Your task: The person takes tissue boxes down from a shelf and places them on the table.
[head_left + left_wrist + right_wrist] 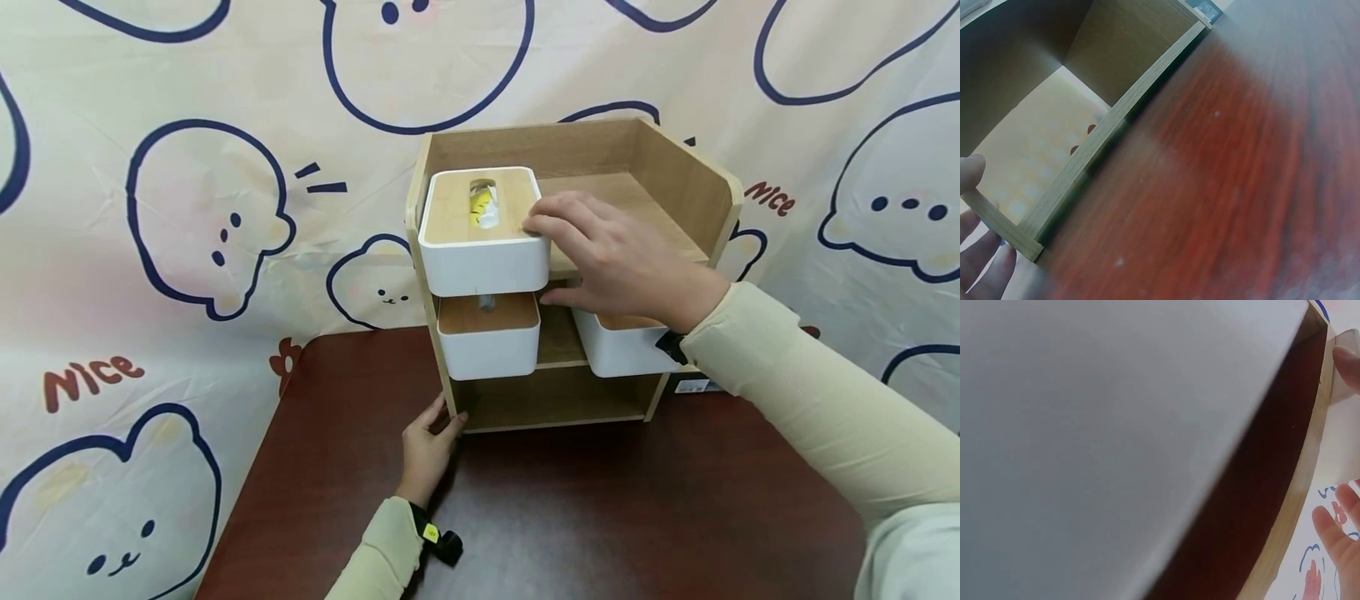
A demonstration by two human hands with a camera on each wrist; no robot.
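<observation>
A light wooden desk shelf (555, 404) stands on the dark table. My left hand (427, 450) grips its lower left corner; in the left wrist view the thumb lies inside the side panel (1007, 231) and the fingers lie outside. On the top tier, at the left, sits a white tissue box (483, 271) with a wooden lid and a yellow-and-white tissue pack showing through the slot. My right hand (607, 254) is at the box's right side, its fingertips at the lid's edge. In the right wrist view thumb and fingers (1332, 531) are spread apart.
Below the tissue box, a white drawer (487, 354) juts from the middle tier. Another white drawer (626, 358) sits at the right under my right wrist. A printed curtain (247, 367) hangs behind the table (570, 508). Beside the shelf's right foot lies a dark labelled item (693, 386).
</observation>
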